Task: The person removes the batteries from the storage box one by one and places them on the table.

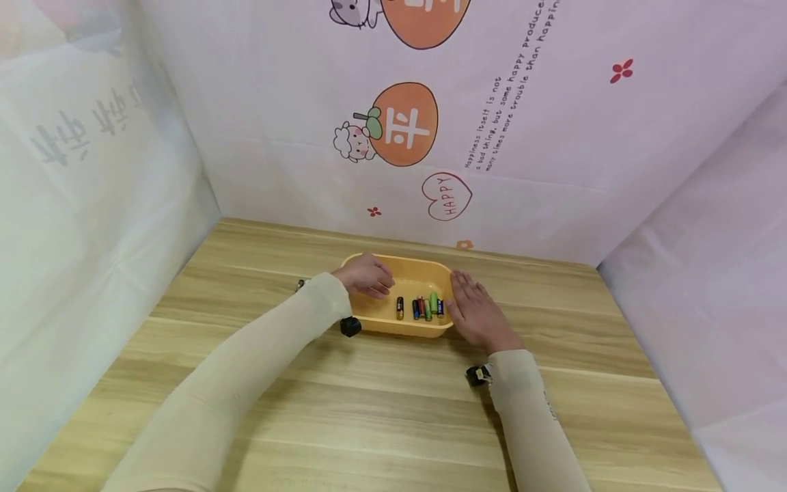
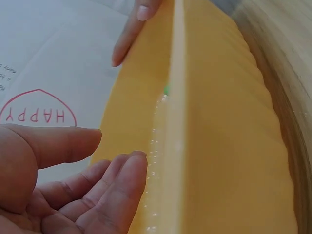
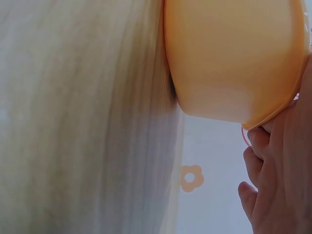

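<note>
A yellow-orange plastic basin (image 1: 402,326) stands on the wooden table near the back. Inside it, a black-and-gold battery (image 1: 400,308) lies apart from a row of several batteries (image 1: 427,309) on the right side, one of them a green battery (image 1: 433,302). My left hand (image 1: 367,275) hovers over the basin's left part, fingers loosely bent. In the left wrist view, thumb and fingers of this left hand (image 2: 83,180) are apart with nothing between them. My right hand (image 1: 479,314) rests along the basin's right rim with its fingers straight.
A white printed cloth (image 1: 529,212) rises behind the table (image 1: 393,403), and pale cloth walls (image 1: 111,178) close in both sides. Dark wrist cameras hang at both sleeves. A small dark item (image 1: 300,284) shows just left of the left sleeve's cuff.
</note>
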Tool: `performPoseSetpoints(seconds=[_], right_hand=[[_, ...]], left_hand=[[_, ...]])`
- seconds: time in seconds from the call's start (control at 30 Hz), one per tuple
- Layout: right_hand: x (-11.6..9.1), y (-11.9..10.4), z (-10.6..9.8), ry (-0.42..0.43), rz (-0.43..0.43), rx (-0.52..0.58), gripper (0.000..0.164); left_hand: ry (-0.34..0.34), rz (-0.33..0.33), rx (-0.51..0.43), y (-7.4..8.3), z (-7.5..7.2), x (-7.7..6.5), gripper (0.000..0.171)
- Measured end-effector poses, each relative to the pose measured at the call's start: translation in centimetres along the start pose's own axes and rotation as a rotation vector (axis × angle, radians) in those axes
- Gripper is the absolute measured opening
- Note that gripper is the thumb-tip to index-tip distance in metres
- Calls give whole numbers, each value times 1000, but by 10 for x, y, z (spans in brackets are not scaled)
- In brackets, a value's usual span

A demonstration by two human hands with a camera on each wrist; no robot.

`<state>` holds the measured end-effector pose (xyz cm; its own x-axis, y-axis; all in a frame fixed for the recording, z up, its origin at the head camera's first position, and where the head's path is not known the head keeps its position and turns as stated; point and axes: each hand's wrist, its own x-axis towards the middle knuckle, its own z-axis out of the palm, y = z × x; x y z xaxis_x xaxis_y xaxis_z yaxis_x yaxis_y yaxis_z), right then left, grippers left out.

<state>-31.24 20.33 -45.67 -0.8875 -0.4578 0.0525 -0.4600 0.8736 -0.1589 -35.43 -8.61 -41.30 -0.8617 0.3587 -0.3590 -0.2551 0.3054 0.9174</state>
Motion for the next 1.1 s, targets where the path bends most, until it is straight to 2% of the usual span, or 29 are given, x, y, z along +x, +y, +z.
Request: performPoseSetpoints(seconds=[0.1, 0.33, 0.47, 0.6, 0.87, 1.1], right_hand=[[0, -1, -2, 1, 3, 2, 63], [1, 2, 2, 13, 15, 23, 63], [1, 0, 3, 9, 8, 27, 63], [2, 0, 3, 7, 4, 24, 63], [2, -1, 2, 11, 10, 33, 63], [2, -2, 4, 15, 7, 23, 63]], left_hand=[[3, 0, 37, -2, 4, 4, 28], [19, -13, 54, -8, 15, 10, 14], [59, -29, 101, -10, 20, 9, 13], [100, -49, 104, -15, 25, 15, 18], [134, -55, 241, -20, 36, 29, 16], [132, -45, 357, -23, 36, 33, 15]])
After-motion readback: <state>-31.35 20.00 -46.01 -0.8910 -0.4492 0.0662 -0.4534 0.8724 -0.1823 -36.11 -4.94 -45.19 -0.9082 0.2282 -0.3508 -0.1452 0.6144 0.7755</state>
